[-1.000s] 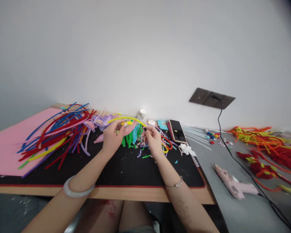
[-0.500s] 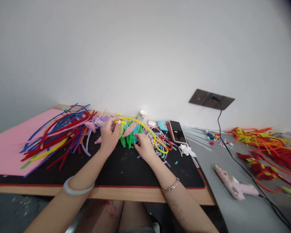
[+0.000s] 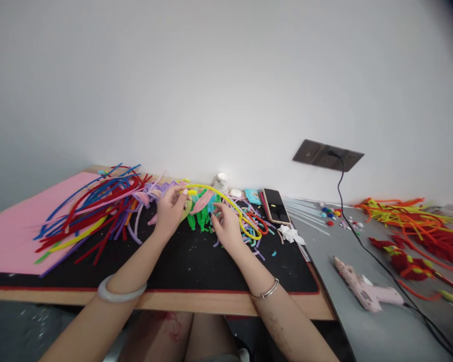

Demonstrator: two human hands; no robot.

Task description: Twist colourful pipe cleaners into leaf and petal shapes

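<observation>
My left hand (image 3: 170,208) is closed, thumb and fingers pinching the end of a long yellow pipe cleaner (image 3: 228,193). That yellow strand arches rightward over the pile and ends in a loop. My right hand (image 3: 226,224) hovers just below the arch, fingers curled and apart, with nothing visible between them. Between the hands lie green twisted pieces (image 3: 201,219) and a pink leaf-shaped piece (image 3: 203,202) on the black mat (image 3: 189,266). Short cut pieces in many colours are scattered beyond my right hand.
Long coloured pipe cleaners (image 3: 94,211) spread over a pink sheet (image 3: 18,231) at left. A paper cup (image 3: 221,182) and a phone (image 3: 277,206) stand near the wall. A corded pink glue gun (image 3: 366,289) and orange-red strands (image 3: 430,226) lie at right.
My right hand has lifted off the pieces slightly, its fingers opening a little. My left hand keeps its pinch on the yellow pipe cleaner, almost unmoved.
</observation>
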